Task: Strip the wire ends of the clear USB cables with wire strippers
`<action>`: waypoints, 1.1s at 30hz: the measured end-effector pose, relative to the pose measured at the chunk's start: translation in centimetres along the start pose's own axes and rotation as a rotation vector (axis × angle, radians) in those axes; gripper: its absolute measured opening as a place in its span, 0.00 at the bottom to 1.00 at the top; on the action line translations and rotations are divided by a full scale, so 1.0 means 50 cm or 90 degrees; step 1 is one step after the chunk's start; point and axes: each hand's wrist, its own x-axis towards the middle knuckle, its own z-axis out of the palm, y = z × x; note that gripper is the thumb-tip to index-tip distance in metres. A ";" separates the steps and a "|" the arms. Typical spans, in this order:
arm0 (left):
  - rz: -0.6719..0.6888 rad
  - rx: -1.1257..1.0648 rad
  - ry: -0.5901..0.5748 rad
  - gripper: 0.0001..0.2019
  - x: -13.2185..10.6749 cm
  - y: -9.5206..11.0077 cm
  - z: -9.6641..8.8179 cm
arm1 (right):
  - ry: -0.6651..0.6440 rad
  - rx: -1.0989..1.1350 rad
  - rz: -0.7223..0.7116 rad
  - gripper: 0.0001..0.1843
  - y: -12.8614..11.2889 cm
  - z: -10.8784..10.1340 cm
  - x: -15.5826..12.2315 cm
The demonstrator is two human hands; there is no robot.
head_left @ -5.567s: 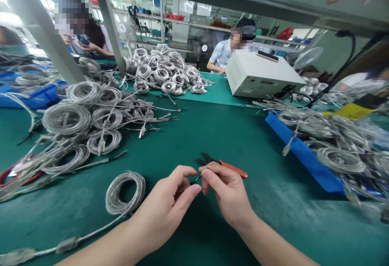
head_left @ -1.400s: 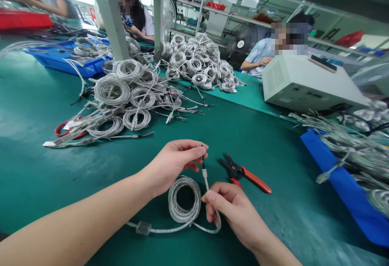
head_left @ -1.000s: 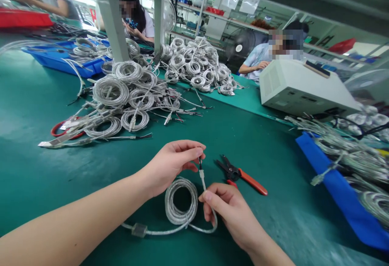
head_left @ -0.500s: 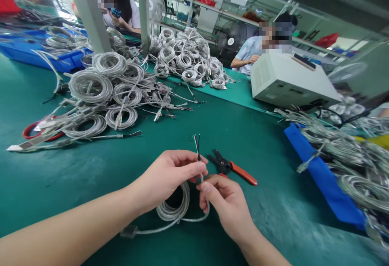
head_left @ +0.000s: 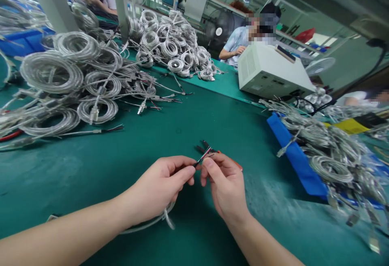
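Note:
My left hand (head_left: 165,183) is closed on the end of a clear-jacketed cable (head_left: 169,219), thumb and forefinger pinching just below its bared wires. Thin coloured wires (head_left: 204,156), among them black, red and white, fan out toward my right hand (head_left: 225,181). That hand pinches the wire tips between thumb and forefinger. Most of the cable's coil lies hidden under my left hand and forearm. Just behind my right fingers lies a pair of wire strippers (head_left: 238,164) with dark jaws and orange-red handles, partly covered by the hand.
Coiled clear cables (head_left: 51,73) are heaped on the green table (head_left: 182,116) at left, with another pile (head_left: 170,43) farther back. On the right, a blue tray (head_left: 294,156) holds more cables. A beige box-shaped machine (head_left: 273,71) and a person (head_left: 235,49) are beyond.
My right hand has moved from the cable jacket up to the wire tips. The wires now lean right instead of standing up. The view has shifted to the right.

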 end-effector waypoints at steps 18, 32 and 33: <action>-0.071 0.002 -0.034 0.26 0.008 -0.007 0.001 | -0.072 -0.226 -0.240 0.05 -0.012 0.002 -0.017; 0.006 0.056 -0.105 0.18 0.002 0.023 0.017 | -0.065 0.039 -0.129 0.07 -0.039 -0.002 -0.027; 0.013 0.057 -0.098 0.18 0.001 0.026 0.020 | -0.056 0.063 -0.115 0.07 -0.041 -0.002 -0.026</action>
